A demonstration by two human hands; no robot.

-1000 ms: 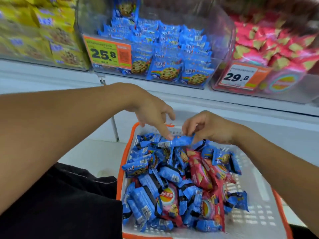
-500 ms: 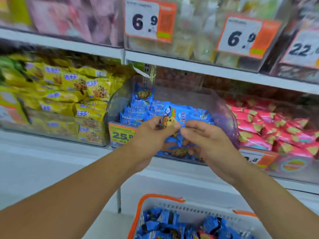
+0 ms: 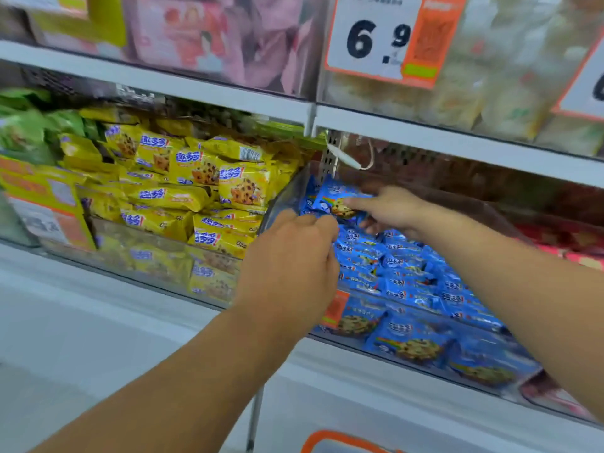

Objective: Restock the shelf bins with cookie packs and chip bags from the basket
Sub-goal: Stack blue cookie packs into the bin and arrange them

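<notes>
In the head view, both hands reach into the clear shelf bin (image 3: 284,194) that holds blue cookie packs (image 3: 402,266). The right hand (image 3: 389,209) is deep in the bin, at its back left corner. Its thumb and fingers are pressed together on one blue cookie pack (image 3: 336,199), which it holds above the pile. The left hand (image 3: 291,259) is nearer to the camera, in front of the right hand and a little lower. Its fingers are curled, and a blue edge shows just at the fingertips, so it seems to pinch another pack, but the back of the hand hides this and I cannot tell for sure.

To the left of the left hand is a neighbouring bin with yellow cookie packs (image 3: 199,178). Far to the right of the right hand, red packs (image 3: 568,240) show only partly. Above both hands hangs a price tag (image 3: 379,37) on the upper shelf. Below the arms, only the orange rim of the basket (image 3: 340,438) is seen, at the bottom edge of the view; its content is out of sight.

I judge that the step in hand is placing the blue cookie packs in their bin. The next move calls for letting the pack go on top of the pile, so it does not slide over the front wall, and then bringing both hands down to the basket for more packs.
</notes>
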